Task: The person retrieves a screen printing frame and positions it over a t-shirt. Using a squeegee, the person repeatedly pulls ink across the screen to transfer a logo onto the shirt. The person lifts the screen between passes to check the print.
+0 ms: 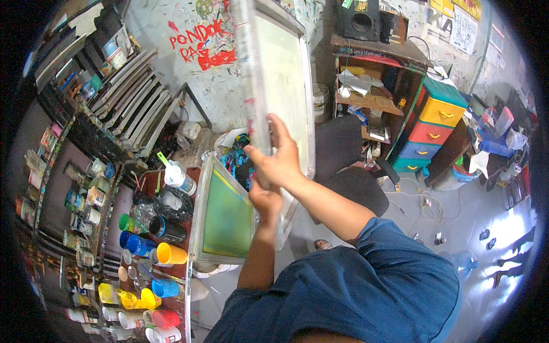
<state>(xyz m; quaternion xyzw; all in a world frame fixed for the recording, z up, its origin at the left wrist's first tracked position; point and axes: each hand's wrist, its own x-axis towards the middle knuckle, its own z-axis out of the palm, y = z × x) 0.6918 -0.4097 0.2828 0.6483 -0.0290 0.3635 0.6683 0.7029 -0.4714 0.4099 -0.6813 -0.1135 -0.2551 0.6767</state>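
A tall screen-printing frame (pixel 286 91) with pale mesh stands upright at the centre, one long edge toward me and slightly blurred. My right hand (pixel 277 160) grips that edge, fingers round it. Just below, my left hand (pixel 264 197) is closed on the same frame, partly behind my right hand. Behind my left forearm, a second screen frame (pixel 220 206) with yellow-green mesh leans beside a table (pixel 187 303) crowded with several paint tubs (pixel 171 252) in yellow, blue, red, green and white. Dark cloth with bright patches lies behind the two frames.
A paint-jar rack (pixel 74 171) and stacked frames (pixel 128 103) line the left. A black office chair (pixel 351 191) stands right of my frame, before a cabinet (pixel 372 100), coloured drawers (pixel 434 114) and a cluttered desk (pixel 497 131). Cables (pixel 426 206) lie on the tiled floor.
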